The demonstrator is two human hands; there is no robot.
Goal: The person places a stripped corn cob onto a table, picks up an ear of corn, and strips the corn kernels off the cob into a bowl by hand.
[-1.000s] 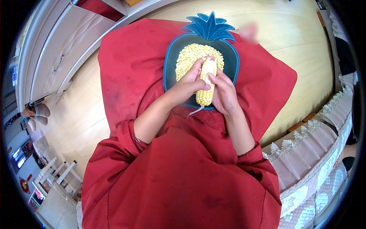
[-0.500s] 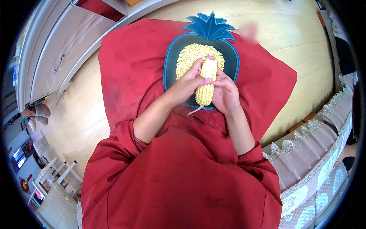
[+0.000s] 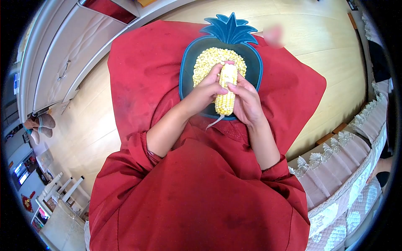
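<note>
A yellow corn cob (image 3: 226,100) is held between my two hands, its upper part stripped of some kernels and a pale strand hanging from its lower end. From the left, my left hand (image 3: 206,91) wraps round the cob, thumb on its face. On the other side my right hand (image 3: 247,100) grips it, with the thumb near the middle of the cob. Beneath both hands lies a dark teal pineapple-shaped bowl (image 3: 188,54) on my lap, holding a heap of loose kernels (image 3: 215,56).
Red cloth (image 3: 142,62) covers my lap and body. A white cabinet (image 3: 75,54) stands at the upper left, slippers (image 3: 45,121) near its base. A sofa with lace trim (image 3: 335,171) is at the right. A chair (image 3: 63,217) shows at the lower left.
Both thumbs have shifted over the cob; my left thumb has drawn back to the left, and my right thumb now rests on the cob's face. The cob stays above the bowl.
</note>
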